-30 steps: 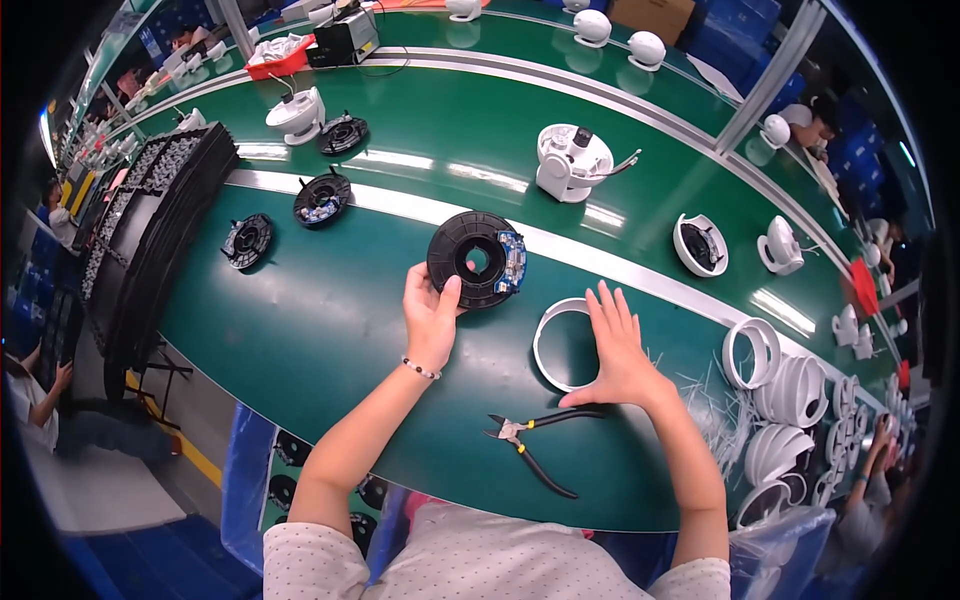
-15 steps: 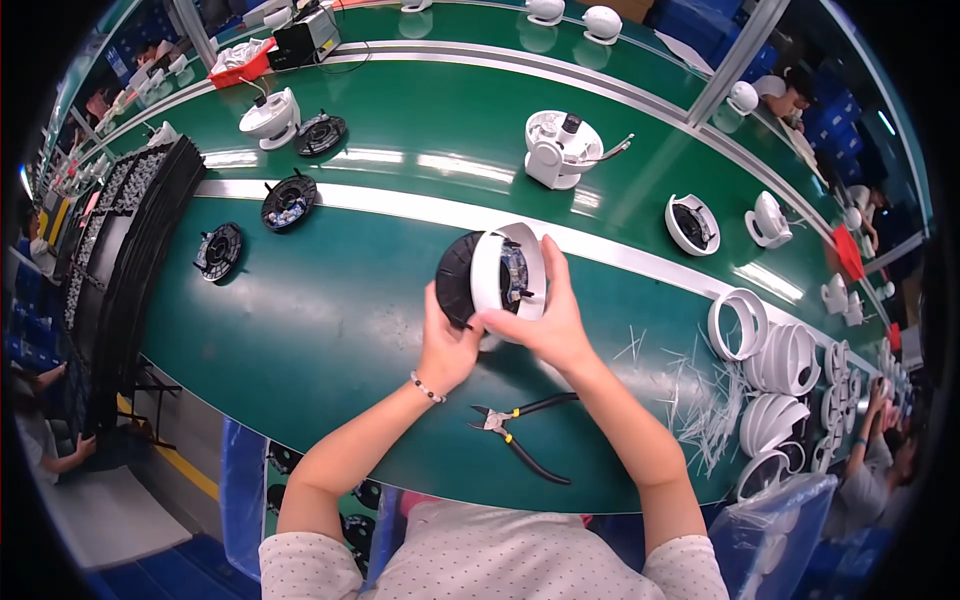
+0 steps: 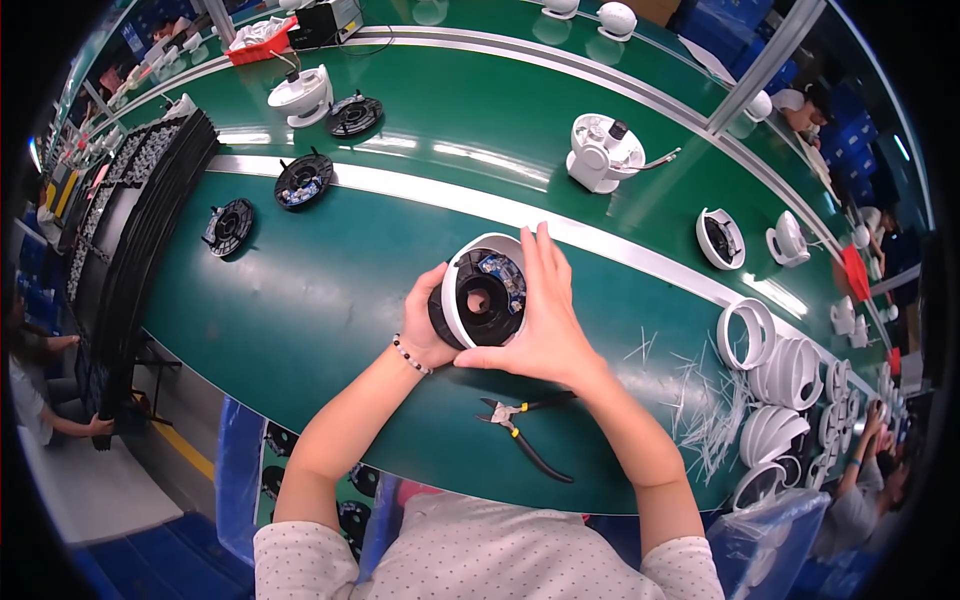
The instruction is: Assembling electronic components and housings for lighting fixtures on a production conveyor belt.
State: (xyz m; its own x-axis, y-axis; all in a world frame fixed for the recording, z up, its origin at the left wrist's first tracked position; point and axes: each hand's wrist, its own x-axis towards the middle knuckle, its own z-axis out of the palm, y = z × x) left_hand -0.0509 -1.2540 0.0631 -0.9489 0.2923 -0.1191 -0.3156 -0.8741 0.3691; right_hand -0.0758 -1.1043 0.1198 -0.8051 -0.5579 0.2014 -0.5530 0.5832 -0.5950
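Above the middle of the bench I hold a white plastic ring [image 3: 453, 297] with a round black base [image 3: 488, 329] set inside it. A small blue circuit board [image 3: 506, 279] shows on the base, which has a hole at its centre. My left hand [image 3: 424, 322] is closed round the left side and back of the black base; some of its fingers are hidden behind it. My right hand [image 3: 548, 322] grips the ring's right side, fingers stretched upward and thumb along the lower edge. Below them, cutting pliers [image 3: 512, 413] with black and yellow handles lie with their jaws apart.
Cut clear strips [image 3: 705, 415] are scattered at right, beside stacked white rings [image 3: 786, 372]. Black bases [image 3: 303, 181] lie at left near black trays [image 3: 165, 230]. A white housing with a cable [image 3: 604, 155] stands beyond the metal strip. Other people sit farther off.
The black base, which stuck out of the ring's left side, now sits deeper in it. The ring's opening has turned more toward me. My right fingers have straightened along its side.
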